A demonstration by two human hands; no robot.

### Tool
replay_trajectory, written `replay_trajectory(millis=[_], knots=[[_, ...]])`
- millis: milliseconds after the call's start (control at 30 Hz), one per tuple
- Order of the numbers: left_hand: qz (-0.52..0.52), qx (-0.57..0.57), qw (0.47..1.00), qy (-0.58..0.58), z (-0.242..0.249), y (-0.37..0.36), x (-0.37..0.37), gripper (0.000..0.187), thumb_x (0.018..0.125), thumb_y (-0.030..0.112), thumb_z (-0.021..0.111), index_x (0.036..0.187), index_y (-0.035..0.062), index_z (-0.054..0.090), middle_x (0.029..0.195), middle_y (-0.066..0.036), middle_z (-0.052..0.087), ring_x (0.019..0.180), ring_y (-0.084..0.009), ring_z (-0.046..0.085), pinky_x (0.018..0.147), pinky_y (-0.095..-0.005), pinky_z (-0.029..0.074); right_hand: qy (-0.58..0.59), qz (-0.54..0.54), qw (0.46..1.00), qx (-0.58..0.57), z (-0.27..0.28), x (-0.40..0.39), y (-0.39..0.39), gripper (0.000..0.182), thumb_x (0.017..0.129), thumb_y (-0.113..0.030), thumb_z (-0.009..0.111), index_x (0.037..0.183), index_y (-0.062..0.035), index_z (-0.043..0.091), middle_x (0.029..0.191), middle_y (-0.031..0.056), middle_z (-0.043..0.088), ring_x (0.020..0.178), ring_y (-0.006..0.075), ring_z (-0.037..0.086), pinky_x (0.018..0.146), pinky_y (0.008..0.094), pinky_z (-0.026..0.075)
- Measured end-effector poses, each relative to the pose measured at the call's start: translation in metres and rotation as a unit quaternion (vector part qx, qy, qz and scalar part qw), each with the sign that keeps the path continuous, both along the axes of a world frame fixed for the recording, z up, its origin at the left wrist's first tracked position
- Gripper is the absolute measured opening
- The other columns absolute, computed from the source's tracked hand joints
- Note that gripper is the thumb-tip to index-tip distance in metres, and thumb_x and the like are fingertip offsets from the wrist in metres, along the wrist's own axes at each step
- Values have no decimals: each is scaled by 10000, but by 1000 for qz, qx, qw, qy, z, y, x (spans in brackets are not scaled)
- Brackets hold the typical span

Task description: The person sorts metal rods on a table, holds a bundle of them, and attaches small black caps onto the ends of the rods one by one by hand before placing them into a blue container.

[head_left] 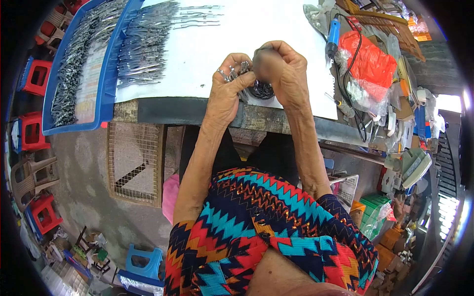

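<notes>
My left hand [231, 89] is closed round a bunch of small metal parts [231, 73], their silvery ends sticking up between the fingers. Right beside it my right hand [289, 74] is bent in a grip; a blurred patch covers its fingertips, so what it holds cannot be made out. Beneath and between both hands lies a dark coiled bundle [260, 91] at the front edge of the white-topped table [197, 59]. Rows of thin metal pieces [143, 44] are spread on the table to the left.
A blue tray [104, 93] of metal pieces stands at the left. On the right are a blue corded tool [334, 33], a red plastic bag [368, 59], cables and clear bags. Red stools [35, 130] stand on the floor beyond the tray.
</notes>
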State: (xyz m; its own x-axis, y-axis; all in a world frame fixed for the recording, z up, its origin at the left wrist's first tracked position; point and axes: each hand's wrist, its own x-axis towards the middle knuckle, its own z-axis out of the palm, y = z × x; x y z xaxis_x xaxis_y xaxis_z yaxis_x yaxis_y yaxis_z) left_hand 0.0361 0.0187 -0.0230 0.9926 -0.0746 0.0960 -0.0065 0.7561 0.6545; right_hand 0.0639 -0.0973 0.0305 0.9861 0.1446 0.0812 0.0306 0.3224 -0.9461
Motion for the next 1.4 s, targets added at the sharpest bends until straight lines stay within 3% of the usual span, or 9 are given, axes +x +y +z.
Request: replay_trajectory(millis=[433, 533, 733, 933, 1233, 1400], knots=[[-2, -12, 1000, 20, 0, 0, 3, 206, 737, 11, 670, 929, 12, 595, 733, 5, 569, 658, -70, 513, 607, -191, 421, -48, -29, 998, -36, -5, -5, -2, 98, 786, -2, 586, 866, 53, 574, 626, 55, 559, 508, 78, 502, 451, 189, 394], [-5, -1, 999, 33, 1, -1, 4, 202, 735, 7, 669, 924, 4, 596, 722, 4, 568, 642, -68, 507, 597, -192, 414, -33, -19, 999, -32, -5, -5, -7, 98, 807, -9, 588, 887, 46, 573, 711, 54, 556, 566, 82, 503, 471, 193, 362], [-6, 7, 1000, 26, -1, -3, 6, 191, 735, 9, 671, 912, 0, 599, 708, 8, 565, 629, -65, 501, 585, -184, 400, -49, -29, 998, -17, -4, -6, -5, 100, 786, -16, 597, 866, 42, 583, 613, 43, 555, 506, 72, 496, 454, 188, 392], [-15, 4, 1000, 21, -3, -4, 7, 206, 727, 29, 687, 912, 1, 600, 711, 9, 565, 625, -64, 499, 581, -181, 400, -49, -36, 998, -16, -7, -5, -6, 89, 791, -16, 589, 857, 43, 579, 617, 37, 552, 503, 68, 488, 453, 187, 386], [-14, 6, 1000, 22, -1, -5, 6, 224, 716, 43, 700, 915, 8, 603, 720, 12, 570, 638, -68, 508, 591, -192, 416, -145, -107, 953, -244, 3, -15, -1, 91, 798, -15, 573, 875, 33, 570, 662, 50, 589, 576, 71, 560, 488, 188, 439], [-23, 14, 999, 21, -1, -3, 6, 196, 716, 35, 695, 886, 20, 600, 723, 9, 575, 650, -69, 519, 605, -193, 426, -157, -100, 949, -253, 2, -17, -3, 66, 790, -24, 578, 845, 14, 582, 674, 50, 603, 595, 83, 579, 513, 205, 460]])
